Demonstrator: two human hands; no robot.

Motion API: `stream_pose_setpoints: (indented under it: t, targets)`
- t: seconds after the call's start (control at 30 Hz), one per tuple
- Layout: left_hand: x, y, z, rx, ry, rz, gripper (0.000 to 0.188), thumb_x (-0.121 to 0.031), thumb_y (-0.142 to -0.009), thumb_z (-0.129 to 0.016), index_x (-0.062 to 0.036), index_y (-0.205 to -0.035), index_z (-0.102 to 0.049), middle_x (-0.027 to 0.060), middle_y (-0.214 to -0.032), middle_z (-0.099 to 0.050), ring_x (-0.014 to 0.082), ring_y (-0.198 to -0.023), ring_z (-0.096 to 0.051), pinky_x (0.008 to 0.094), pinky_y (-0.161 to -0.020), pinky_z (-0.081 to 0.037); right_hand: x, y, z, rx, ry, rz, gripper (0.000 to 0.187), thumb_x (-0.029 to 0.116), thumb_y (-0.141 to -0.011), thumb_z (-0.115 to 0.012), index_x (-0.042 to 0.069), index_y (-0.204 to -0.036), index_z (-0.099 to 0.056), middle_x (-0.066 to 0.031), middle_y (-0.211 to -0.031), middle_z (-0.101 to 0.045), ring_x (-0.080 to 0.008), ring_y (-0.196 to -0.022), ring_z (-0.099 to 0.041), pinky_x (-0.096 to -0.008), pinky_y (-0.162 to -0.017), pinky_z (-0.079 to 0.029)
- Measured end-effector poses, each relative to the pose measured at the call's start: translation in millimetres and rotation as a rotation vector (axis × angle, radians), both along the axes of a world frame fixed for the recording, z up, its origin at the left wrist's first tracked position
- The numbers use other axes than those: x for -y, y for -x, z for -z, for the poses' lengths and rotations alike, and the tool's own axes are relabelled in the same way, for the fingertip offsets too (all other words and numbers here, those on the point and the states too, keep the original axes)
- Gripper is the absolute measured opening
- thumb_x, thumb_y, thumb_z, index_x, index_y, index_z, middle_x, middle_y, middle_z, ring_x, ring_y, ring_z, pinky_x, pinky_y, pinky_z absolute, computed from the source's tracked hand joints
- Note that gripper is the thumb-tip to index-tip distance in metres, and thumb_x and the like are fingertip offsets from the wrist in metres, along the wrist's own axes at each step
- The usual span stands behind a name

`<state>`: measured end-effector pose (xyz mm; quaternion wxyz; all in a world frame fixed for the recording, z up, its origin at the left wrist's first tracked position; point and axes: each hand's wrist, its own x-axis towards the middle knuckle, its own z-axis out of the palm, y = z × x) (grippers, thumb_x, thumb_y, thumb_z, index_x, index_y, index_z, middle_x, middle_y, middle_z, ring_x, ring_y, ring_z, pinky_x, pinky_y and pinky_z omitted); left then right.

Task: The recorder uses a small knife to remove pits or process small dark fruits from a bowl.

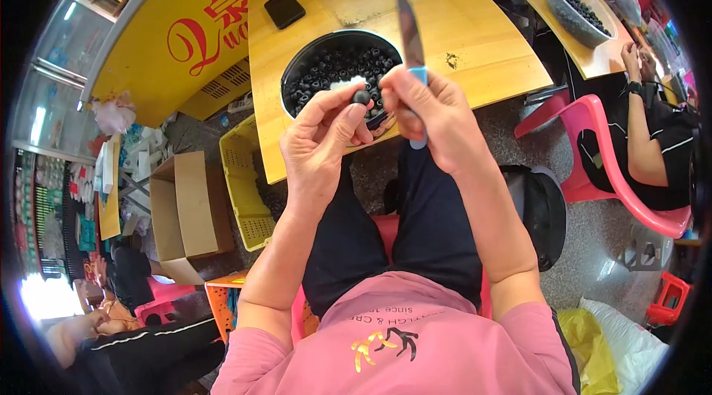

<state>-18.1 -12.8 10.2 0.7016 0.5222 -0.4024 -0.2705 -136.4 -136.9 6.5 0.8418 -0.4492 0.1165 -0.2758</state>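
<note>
My left hand [319, 135] pinches a small dark round nut or fruit [360, 97] between thumb and fingertips. In my right hand [437, 109] is a knife [409, 28] with a light blue handle, its blade pointing up and away from me. Both hands are raised close together over the near side of a round bowl [288, 61]. Many dark round pieces [319, 72] fill the bowl, some with pale spots. Something white [348, 84] shows just behind my left fingertips; I cannot make out what it is.
The bowl stands on a wooden table [482, 46] with a black flat object [284, 9] and a clear bin [356, 2]. Left below are a yellow crate [241, 180] and cardboard box [193, 206]. At right, a person [645, 143] sits on a pink chair [593, 120] near another bowl [567, 20].
</note>
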Motion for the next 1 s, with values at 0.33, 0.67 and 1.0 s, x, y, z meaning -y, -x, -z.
stream_pose_setpoints:
  t: [0.33, 0.67, 1.0]
  targets:
    - [3.6, -1.8, -1.6, 0.187, 0.029, 0.007, 0.025, 0.005, -0.089, -0.059, 0.0025, -0.114, -0.063, 0.0067, -0.101, -0.058, 0.0098, -0.074, -0.058, 0.0212, -0.065, -0.049, -4.0, -0.8, -0.2, -0.053, 0.034, -0.073, 0.018, 0.025, -0.091, -0.066, 0.008, -0.093, -0.063, 0.0031, -0.072, -0.058, -0.0018, -0.052, -0.042, -0.0181, -0.046, -0.030]
    - [47.9, -24.6, -16.4, 0.209, -0.066, -0.087, 0.019, -0.004, -0.088, -0.063, 0.0052, -0.105, -0.063, 0.0054, -0.083, -0.064, 0.0093, -0.067, -0.060, 0.0228, -0.060, -0.048, 0.5, -5.8, 3.5, -0.030, -0.021, 0.134, 0.019, 0.022, -0.095, -0.059, 0.003, -0.094, -0.063, -0.0006, -0.077, -0.060, -0.0025, -0.053, -0.043, -0.0188, -0.046, -0.033]
    - [136.4, -127.0, -83.3, 0.599, -0.054, -0.295, 0.041, -0.010, -0.087, -0.065, 0.0061, -0.123, -0.052, 0.0105, -0.107, -0.060, 0.0151, -0.094, -0.059, 0.0264, -0.079, -0.050, 25.7, 7.5, 2.4, -0.024, 0.036, 0.162, 0.022, 0.021, -0.096, -0.057, 0.001, -0.100, -0.064, -0.0023, -0.081, -0.060, -0.0030, -0.053, -0.042, -0.0184, -0.048, -0.033]
